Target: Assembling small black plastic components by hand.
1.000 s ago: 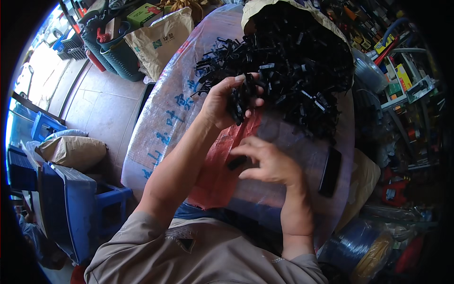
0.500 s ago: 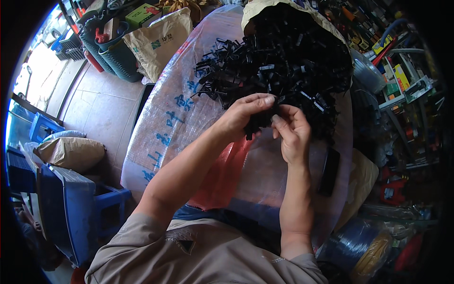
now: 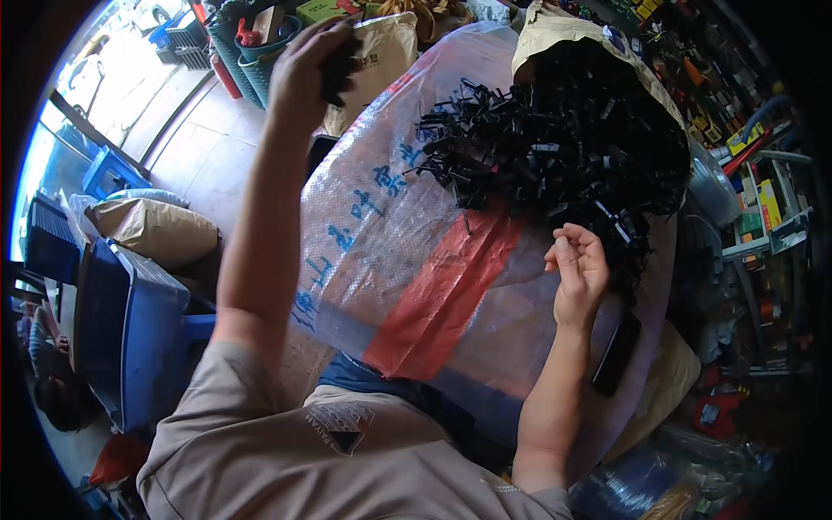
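Observation:
My left hand is raised at the upper left, closed around a clump of small black plastic pieces. Beneath it stands a tan paper sack. A heap of similar black plastic parts spills from the mouth of another paper sack onto a translucent woven sack with a red band. At the heap's near edge hovers my right hand, thumb against its bent fingers; whether anything small is pinched there is hidden. One loose dark piece lies by the band.
A black flat phone-like object rests on the woven sack, right of my right forearm. Blue plastic tubs and a filled tan sack stand at left. Teal baskets are at upper left. Crowded shelves line the right side.
My left hand has swung up and left from the heap, carrying the black pieces. The two hands have parted; the right stays near the heap. The view has shifted, with the scene sliding right.

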Tool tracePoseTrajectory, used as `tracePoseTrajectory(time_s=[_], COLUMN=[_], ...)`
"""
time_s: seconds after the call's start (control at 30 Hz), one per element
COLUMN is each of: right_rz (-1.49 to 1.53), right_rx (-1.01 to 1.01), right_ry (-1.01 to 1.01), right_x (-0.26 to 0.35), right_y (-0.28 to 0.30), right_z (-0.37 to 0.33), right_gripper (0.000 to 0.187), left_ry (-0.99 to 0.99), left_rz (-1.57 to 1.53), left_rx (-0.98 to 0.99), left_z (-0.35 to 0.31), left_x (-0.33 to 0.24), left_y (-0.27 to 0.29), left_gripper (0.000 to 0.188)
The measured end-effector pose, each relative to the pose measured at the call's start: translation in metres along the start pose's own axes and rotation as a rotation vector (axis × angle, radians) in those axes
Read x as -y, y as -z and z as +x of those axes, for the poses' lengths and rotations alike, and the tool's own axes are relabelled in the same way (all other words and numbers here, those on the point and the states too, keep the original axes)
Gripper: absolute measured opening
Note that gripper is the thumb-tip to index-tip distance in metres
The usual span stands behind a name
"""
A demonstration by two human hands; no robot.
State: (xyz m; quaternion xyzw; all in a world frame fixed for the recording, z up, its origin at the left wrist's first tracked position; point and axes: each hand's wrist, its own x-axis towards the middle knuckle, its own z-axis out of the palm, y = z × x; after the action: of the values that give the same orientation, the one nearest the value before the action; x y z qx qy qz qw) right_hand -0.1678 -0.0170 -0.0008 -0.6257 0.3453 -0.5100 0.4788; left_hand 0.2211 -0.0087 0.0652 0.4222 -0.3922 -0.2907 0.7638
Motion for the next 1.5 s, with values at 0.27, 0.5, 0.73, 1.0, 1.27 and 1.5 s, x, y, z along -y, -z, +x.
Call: tracePoseTrajectory(time_s=[0.27, 0.5, 0.73, 1.0, 1.27, 1.5], right_rz=[-0.080, -0.120, -0.355, -0.641, -0.625, -0.627], right_rx=[0.038, 0.001, -0.003, 0.073, 0.067, 0.117], right_ry=[-0.018, -0.023, -0.103, 0.015, 0.011, 0.049], right_x=[-0.004, -0.023, -0.016, -0.013, -0.008, -0.004], right_y=[-0.008, 0.007, 0.018, 0.029, 0.011, -0.004], right_z=[0.002, 0.005, 0.005, 0.005, 0.004, 0.005], right_gripper=[0.016, 0.018, 0.044, 0.044, 0.041, 0.042], left_ry=[-0.050, -0.037, -0.297, -0.418, -0.230, -0.193], left_rz=[0.949, 0.879, 0.746, 0.633, 0.955, 1.070], left_rx=[0.119, 0.415, 0.615, 0.305, 0.269, 0.605], left_z=[-0.002, -0.042, -0.117, -0.084, 0.052, 0.117], left_x=[0.067, 0.108, 0.110, 0.093, 0.168, 0.210], left_y=[0.071, -0.048, -0.100, -0.105, -0.082, -0.076], left_gripper=[0.053, 0.058, 0.052, 0.017, 0.061, 0.061])
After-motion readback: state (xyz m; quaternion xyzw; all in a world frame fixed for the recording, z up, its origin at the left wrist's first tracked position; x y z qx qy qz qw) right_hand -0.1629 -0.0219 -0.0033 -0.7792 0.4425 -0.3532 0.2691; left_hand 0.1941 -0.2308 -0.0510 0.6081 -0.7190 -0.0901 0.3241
